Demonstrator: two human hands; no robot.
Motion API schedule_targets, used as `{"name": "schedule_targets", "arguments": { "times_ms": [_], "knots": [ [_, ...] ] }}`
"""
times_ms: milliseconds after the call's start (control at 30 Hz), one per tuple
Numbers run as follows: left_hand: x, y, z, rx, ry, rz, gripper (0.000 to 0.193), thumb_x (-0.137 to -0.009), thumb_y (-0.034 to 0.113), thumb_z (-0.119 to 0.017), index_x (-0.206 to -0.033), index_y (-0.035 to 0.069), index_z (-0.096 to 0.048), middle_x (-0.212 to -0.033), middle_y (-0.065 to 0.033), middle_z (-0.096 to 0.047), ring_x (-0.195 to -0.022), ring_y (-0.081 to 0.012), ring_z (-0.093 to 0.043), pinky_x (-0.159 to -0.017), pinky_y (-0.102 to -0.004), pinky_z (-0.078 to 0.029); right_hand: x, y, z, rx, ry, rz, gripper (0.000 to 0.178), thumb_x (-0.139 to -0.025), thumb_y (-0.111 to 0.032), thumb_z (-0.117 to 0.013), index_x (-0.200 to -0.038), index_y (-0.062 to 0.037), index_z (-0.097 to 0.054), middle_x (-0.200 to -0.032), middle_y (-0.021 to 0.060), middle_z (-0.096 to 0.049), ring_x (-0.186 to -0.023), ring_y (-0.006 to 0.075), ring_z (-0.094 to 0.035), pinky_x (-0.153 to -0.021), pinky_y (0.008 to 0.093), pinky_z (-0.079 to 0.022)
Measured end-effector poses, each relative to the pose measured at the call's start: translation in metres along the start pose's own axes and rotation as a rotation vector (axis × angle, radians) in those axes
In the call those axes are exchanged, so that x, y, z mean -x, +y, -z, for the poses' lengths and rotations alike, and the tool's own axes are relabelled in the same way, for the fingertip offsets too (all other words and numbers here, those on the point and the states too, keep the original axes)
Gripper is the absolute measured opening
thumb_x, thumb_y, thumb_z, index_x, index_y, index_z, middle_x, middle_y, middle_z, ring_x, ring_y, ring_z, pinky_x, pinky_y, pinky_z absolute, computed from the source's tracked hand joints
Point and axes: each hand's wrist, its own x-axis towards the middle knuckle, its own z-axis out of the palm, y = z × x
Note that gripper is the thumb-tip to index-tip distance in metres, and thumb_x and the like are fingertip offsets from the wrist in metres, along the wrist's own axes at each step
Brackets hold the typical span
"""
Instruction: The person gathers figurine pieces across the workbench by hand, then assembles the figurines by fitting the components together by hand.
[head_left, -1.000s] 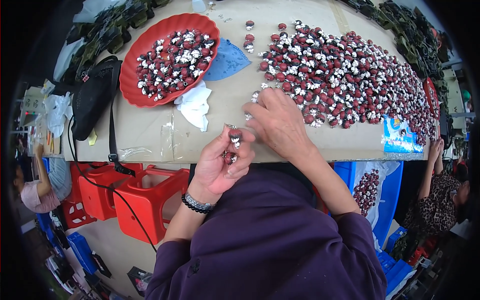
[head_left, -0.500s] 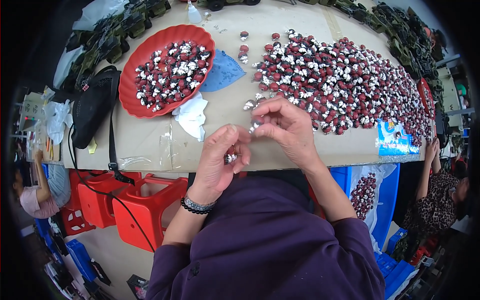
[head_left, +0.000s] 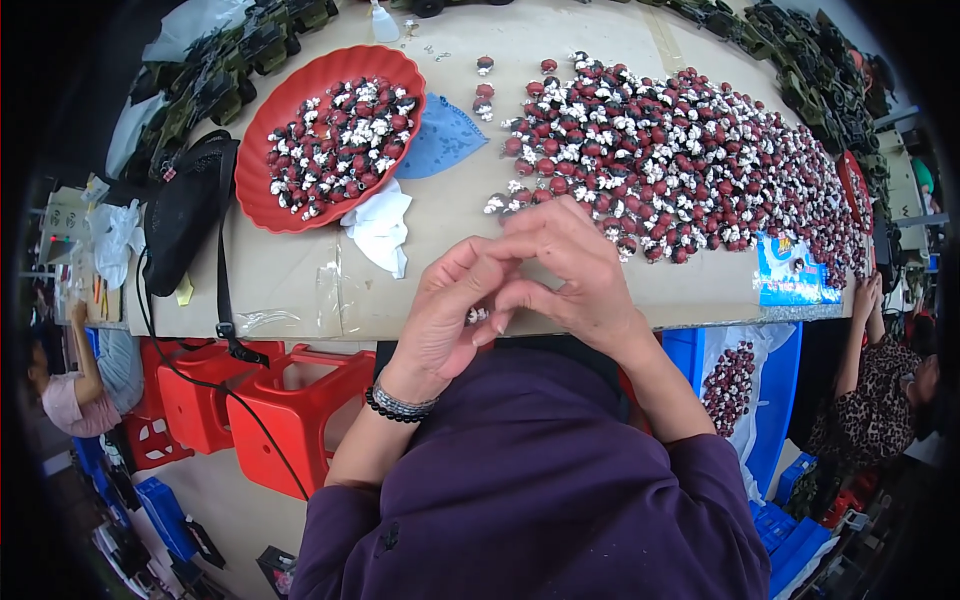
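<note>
My left hand (head_left: 437, 312) has its fingers curled in front of me, at the table's near edge. A small red, black and white ball-shaped piece (head_left: 477, 315) shows partly between them. Curled over from the right, my right hand (head_left: 580, 285) meets the left at the fingertips; what it pinches is hidden. Just beyond the right hand spreads a large pile of the same small pieces (head_left: 680, 170). More of them lie in a scalloped red plate (head_left: 262, 130) at the left.
A white tissue (head_left: 380, 230) and a blue cloth (head_left: 440, 140) lie beside the plate. A black bag (head_left: 185, 205) rests at the left edge, red stools (head_left: 290, 410) below. A blue printed packet (head_left: 790, 272) lies at right. Toy vehicles (head_left: 205, 95) line the back. People sit either side.
My right hand has moved left and closed in on my left hand, bringing the piece pinched in its fingertips out of sight. The left hand has shifted slightly right.
</note>
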Motion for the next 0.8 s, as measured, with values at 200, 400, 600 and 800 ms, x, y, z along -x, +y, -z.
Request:
{"name": "schedule_targets", "arguments": {
  "times_ms": [200,400,600,800],
  "knots": [
    [0.000,-0.004,0.013,0.265,-0.074,0.091,0.047,-0.104,0.041,-0.036,-0.102,0.000,-0.058,-0.085,-0.0098,-0.061,-0.054,-0.0153,-0.054,-0.036,-0.0208,-0.032,0.005,0.002,0.008,-0.098,0.063,-0.243,0.025,-0.073,-0.003,-0.076,-0.097,-0.0041,-0.069,-0.101,0.0059,-0.061,-0.080,0.0137,-0.061,-0.064,0.0252,-0.046],
    [-0.001,-0.006,0.019,0.306,-0.171,0.083,0.047,-0.105,0.039,-0.031,-0.098,-0.001,-0.057,-0.084,-0.0102,-0.061,-0.053,-0.0166,-0.053,-0.035,-0.0213,-0.033,0.017,0.021,0.010,0.138,0.126,-0.263,0.018,-0.074,0.003,-0.073,-0.091,-0.0028,-0.068,-0.089,0.0055,-0.060,-0.073,0.0136,-0.060,-0.060,0.0259,-0.047],
    [0.004,0.000,0.027,0.259,-0.104,0.038,0.043,-0.100,0.037,-0.039,-0.088,-0.001,-0.056,-0.084,-0.0113,-0.060,-0.054,-0.0190,-0.053,-0.039,-0.0252,-0.035,0.016,0.014,-0.006,0.412,-0.011,-0.196,0.030,-0.068,-0.004,-0.076,-0.096,-0.0067,-0.065,-0.085,0.0062,-0.058,-0.079,0.0249,-0.058,-0.064,0.0365,-0.046],
    [0.007,0.000,0.025,0.243,-0.061,-0.104,0.042,-0.098,0.035,-0.048,-0.076,0.000,-0.056,-0.077,-0.0122,-0.058,-0.057,-0.0221,-0.053,-0.046,-0.0282,-0.039,0.019,0.017,-0.013,0.553,-0.066,-0.153,0.023,-0.071,-0.005,-0.073,-0.092,-0.0084,-0.064,-0.081,0.0050,-0.053,-0.077,0.0249,-0.056,-0.065,0.0392,-0.044]
  ]
}}
